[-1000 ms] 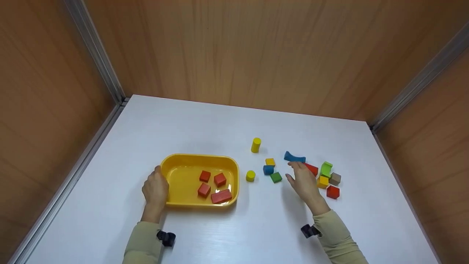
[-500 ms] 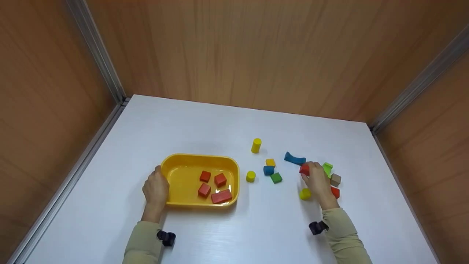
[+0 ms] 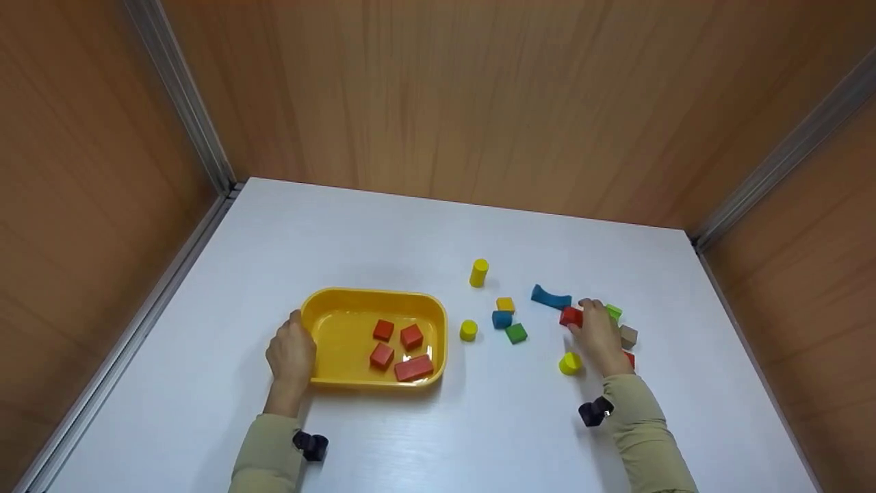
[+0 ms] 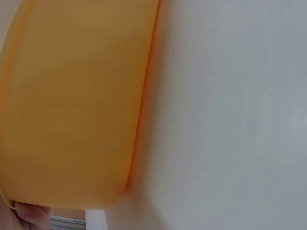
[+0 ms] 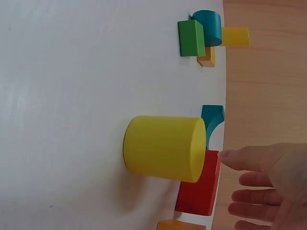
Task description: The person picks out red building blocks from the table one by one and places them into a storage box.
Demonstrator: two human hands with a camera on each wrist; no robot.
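Observation:
My left hand (image 3: 291, 352) grips the left end of a yellow plastic tray (image 3: 311, 373), its thumb (image 4: 32, 214) at the rim in the left wrist view. Inside the tray lie several red blocks, such as a long red block (image 3: 413, 368). My right hand (image 3: 600, 340) hovers over the blocks at the right, thumb and fingers apart. Nearest to it is a red rectangular block (image 5: 196, 189), partly covered by the hand in the head view; I cannot tell whether the thumb touches it. A short yellow cylinder (image 5: 163, 148) stands just nearer to me.
Around the right hand lie a blue arch block (image 3: 551, 297), a light green block (image 3: 614, 312), a wooden cube (image 3: 628, 336) and a red cube (image 3: 630, 359). Between tray and hand are a tall yellow cylinder (image 3: 479, 272), a green block (image 3: 516, 333) and a blue cylinder (image 3: 501, 320).
My right hand has shifted right and towards the red block, and its fingers have spread slightly since half a second ago. The short yellow cylinder has come into view. My left hand stays put.

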